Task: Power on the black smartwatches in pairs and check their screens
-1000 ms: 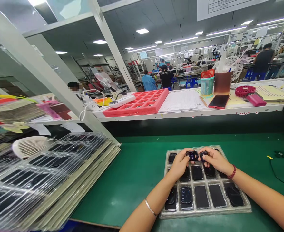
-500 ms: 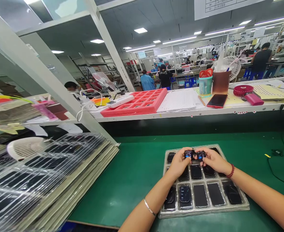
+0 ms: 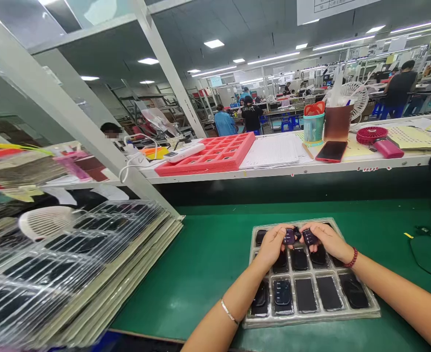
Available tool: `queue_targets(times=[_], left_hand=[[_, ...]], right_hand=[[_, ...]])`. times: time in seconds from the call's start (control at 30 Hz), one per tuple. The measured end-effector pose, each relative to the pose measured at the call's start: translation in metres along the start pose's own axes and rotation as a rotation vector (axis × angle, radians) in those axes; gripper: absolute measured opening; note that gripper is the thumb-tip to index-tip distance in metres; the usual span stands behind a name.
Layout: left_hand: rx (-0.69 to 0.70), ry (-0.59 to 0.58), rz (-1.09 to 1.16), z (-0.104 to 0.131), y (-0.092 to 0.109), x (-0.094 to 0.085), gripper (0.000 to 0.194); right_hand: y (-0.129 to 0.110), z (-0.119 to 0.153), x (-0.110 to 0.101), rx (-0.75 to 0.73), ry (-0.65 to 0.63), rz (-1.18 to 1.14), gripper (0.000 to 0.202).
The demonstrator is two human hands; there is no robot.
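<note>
My left hand (image 3: 274, 245) is closed on a small dark smartwatch body (image 3: 289, 236) with a lit screen. In my right hand (image 3: 328, 240) is a second smartwatch body (image 3: 309, 237), also showing small text. Both are held close together above a clear plastic tray (image 3: 358, 314) on the green bench. Dark watch-like units lie in several of its pockets, and one of them (image 3: 282, 292) in the front row has lines of text on its screen. Two front pockets show only flat black bottoms. My hands and forearms hide part of the back rows.
At left leans a tall stack of filled clear trays (image 3: 127, 274) beside a white fan (image 3: 46, 222). The raised shelf carries a red foam tray (image 3: 204, 164), papers (image 3: 270, 150), a phone (image 3: 331, 151) and cups. A black cable (image 3: 420, 266) lies at right. Other people are in the background.
The screens on both held watches have changed from a blue item to plain text lines. My right hand has turned its watch slightly. The view has shifted a little.
</note>
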State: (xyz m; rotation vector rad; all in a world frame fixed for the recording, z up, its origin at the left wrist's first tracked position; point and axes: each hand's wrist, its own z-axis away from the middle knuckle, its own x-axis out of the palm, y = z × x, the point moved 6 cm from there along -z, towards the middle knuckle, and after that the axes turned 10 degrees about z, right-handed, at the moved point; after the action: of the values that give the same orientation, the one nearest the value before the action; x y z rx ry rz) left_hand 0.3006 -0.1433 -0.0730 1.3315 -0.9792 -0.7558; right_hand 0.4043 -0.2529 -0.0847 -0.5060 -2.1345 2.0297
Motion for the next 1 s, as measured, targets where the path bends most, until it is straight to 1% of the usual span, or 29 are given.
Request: queue_targets(times=[0.07, 0.1, 0.17, 0.23, 0.37, 0.4, 0.5, 0.57, 0.73, 0.9, 1.0], left_hand=[[0.01, 0.01, 0.025, 0.0002, 0.0006, -0.0001, 0.031], [0.018, 0.006, 0.044, 0.0002, 0.0006, 0.0005, 0.037], [0.037, -0.018, 0.072, 0.0003, 0.0, 0.0025, 0.045], [0.053, -0.039, 0.081, 0.0006, -0.0003, 0.0042, 0.046], [0.047, -0.037, 0.066, 0.0014, 0.0015, 0.0047, 0.05], [0.035, -0.035, 0.062, 0.0016, 0.0023, 0.0048, 0.048], [0.005, -0.03, 0.045, 0.0018, 0.0047, 0.0058, 0.033], [0.006, -0.026, 0.027, 0.002, 0.0065, 0.0062, 0.026], [0.018, -0.01, 0.001, 0.0026, 0.0075, 0.0058, 0.026], [0.008, -0.039, 0.036, 0.0022, 0.0052, 0.0076, 0.025], [0.012, -0.033, 0.021, 0.0023, 0.0056, 0.0073, 0.025]], right_hand=[[-0.001, -0.0003, -0.0013, -0.011, 0.018, 0.008, 0.027], [-0.0017, -0.0003, -0.0013, -0.017, 0.025, 0.027, 0.027], [-0.0031, 0.0002, 0.0003, -0.024, 0.026, 0.071, 0.036], [-0.0046, 0.0011, 0.0026, -0.027, 0.021, 0.104, 0.043], [-0.0084, 0.0024, 0.0044, -0.034, 0.014, 0.105, 0.043], [-0.009, 0.0026, 0.0041, -0.032, 0.012, 0.096, 0.041], [-0.0083, 0.0024, 0.0027, -0.016, 0.011, 0.08, 0.031], [-0.0068, 0.0021, 0.0021, -0.01, 0.009, 0.076, 0.027], [-0.0047, 0.0015, 0.0027, -0.012, 0.003, 0.085, 0.026], [-0.0055, 0.0015, 0.0033, -0.001, 0.0, 0.096, 0.026], [-0.0049, 0.0016, 0.0033, 0.005, -0.005, 0.096, 0.026]])
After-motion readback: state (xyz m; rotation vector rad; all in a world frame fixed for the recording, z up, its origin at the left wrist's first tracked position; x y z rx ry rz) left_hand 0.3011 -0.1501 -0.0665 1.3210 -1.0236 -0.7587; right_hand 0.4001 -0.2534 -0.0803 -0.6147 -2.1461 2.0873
